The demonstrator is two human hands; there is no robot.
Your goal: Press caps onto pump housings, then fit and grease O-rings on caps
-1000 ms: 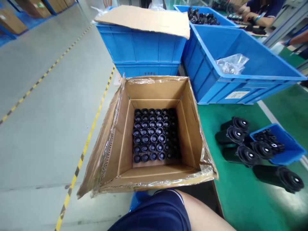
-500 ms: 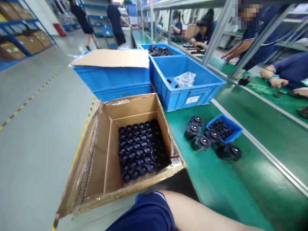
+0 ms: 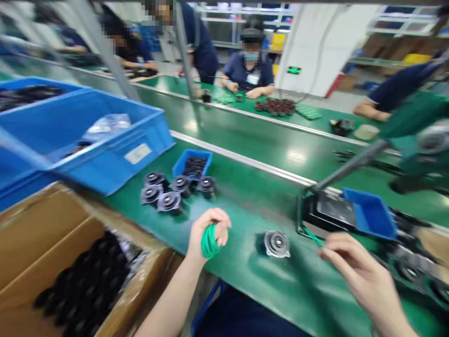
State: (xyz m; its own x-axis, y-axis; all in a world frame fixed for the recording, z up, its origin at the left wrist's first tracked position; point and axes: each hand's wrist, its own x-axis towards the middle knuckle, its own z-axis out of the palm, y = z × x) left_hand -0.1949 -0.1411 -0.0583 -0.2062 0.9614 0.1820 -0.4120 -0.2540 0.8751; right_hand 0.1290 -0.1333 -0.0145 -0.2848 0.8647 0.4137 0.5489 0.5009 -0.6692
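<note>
My left hand (image 3: 196,236) is curled round several green rings (image 3: 209,243), stacked together against the fingers above the bench. My right hand (image 3: 358,269) pinches a thin green ring (image 3: 313,236) between thumb and fingertips, close to a black fixture (image 3: 328,210). Between the two hands a black round housing (image 3: 277,244) stands on the green bench, its stepped circular end facing up. Several similar housings (image 3: 170,201) stand grouped left of my left hand, beside a small blue bin (image 3: 178,164) of little black parts.
An open carton (image 3: 147,285) of black round parts is at lower left. A large blue crate (image 3: 140,135) with a plastic bag stands behind it. At right are an empty-looking blue bin (image 3: 375,215) and a green machine (image 3: 421,140). Co-workers sit across the line.
The view has swung right, from the carton to the bench. Both my hands now show, with green rings in them; earlier only a forearm and sleeve were visible.
</note>
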